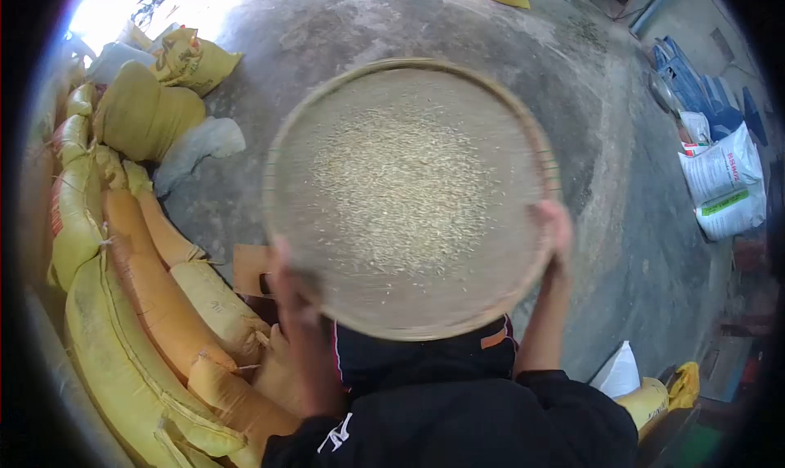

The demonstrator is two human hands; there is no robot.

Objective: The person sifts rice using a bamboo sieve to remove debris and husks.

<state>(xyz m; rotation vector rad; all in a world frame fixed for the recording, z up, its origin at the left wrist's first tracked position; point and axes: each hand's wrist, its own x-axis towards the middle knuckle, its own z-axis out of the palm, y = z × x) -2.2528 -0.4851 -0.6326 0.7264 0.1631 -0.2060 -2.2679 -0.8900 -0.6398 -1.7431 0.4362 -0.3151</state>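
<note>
A large round woven winnowing tray with a raised rim is held out over my lap, in the middle of the head view. Pale unhusked grain lies spread in a loose patch on it, with a few stray grains towards the near edge. My left hand grips the rim at the lower left, smeared by motion. At the right side my right hand is closed round the rim, its thumb over the edge. The fingers beneath the tray are hidden.
Full yellow and orange sacks are stacked along my left. More sacks slump at the far left. White printed bags stand at the right, by blue items. A brown cardboard piece lies near my left hand. The floor is concrete.
</note>
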